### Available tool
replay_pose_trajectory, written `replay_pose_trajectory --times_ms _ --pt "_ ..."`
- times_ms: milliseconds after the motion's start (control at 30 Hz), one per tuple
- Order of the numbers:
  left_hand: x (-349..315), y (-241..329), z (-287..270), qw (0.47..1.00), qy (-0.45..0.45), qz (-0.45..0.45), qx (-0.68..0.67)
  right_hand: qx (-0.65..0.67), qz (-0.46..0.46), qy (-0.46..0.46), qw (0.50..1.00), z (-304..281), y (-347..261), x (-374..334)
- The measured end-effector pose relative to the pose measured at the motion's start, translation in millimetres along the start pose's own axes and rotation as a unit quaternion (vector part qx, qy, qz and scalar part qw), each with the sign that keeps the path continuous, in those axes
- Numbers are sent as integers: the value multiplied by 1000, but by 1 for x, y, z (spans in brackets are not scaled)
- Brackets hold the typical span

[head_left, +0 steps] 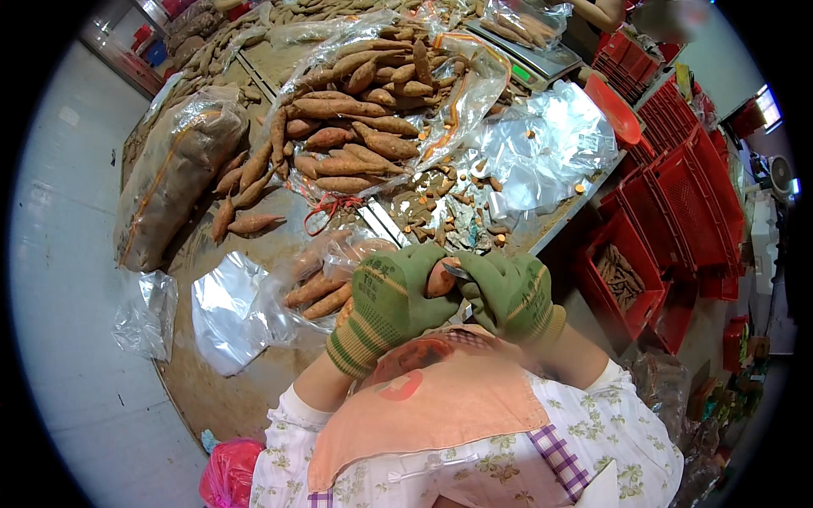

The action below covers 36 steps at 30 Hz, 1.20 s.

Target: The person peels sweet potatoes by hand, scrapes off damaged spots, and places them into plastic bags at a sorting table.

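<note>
Sweet potato [439, 279] sits btwn L hand [398, 286], gripping it, & R hand [508, 293], gripping blade [457, 270] alongside.

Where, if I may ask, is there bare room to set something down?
The tabletop is bare between the flat clear bag and the patterned clothing; a smaller patch lies between the loose sweet potatoes and red string. It is crowded around the sweet-potato pile.

A produce-packing workroom, as its contents indicate. Sweet potatoes [360, 114] lie heaped on a soil-dusted counter [190, 372], beside a bulging translucent sack [182, 182]. Cut scraps [445, 207] litter the surface. Beyond are loose clear plastic bags [546, 140] and a scale [549, 61] with a lit green display; to the right, stacked red plastic crates [694, 199].
</note>
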<state>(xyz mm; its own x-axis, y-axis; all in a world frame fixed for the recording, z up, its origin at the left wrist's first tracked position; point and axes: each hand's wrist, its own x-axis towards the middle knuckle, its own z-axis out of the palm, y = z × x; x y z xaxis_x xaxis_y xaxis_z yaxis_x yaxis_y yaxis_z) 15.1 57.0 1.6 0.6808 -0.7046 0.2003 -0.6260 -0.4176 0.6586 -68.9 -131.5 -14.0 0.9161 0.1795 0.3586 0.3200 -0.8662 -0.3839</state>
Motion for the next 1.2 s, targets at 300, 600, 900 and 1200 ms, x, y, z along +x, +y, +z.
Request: replay_pose_trajectory --times_ms 300,600,900,1200 --pt "-7 14 -22 992 96 29 -72 -82 230 -22 969 54 98 -35" --pt "-25 -4 -34 908 79 -199 -359 417 310 0 855 15 2 -1" --pt "-39 -4 -34 874 115 -277 -381 511 269 -100 810 26 -41 6" --pt "-45 -3 -41 795 120 -278 -526 491 182 -84 848 36 -33 -4"
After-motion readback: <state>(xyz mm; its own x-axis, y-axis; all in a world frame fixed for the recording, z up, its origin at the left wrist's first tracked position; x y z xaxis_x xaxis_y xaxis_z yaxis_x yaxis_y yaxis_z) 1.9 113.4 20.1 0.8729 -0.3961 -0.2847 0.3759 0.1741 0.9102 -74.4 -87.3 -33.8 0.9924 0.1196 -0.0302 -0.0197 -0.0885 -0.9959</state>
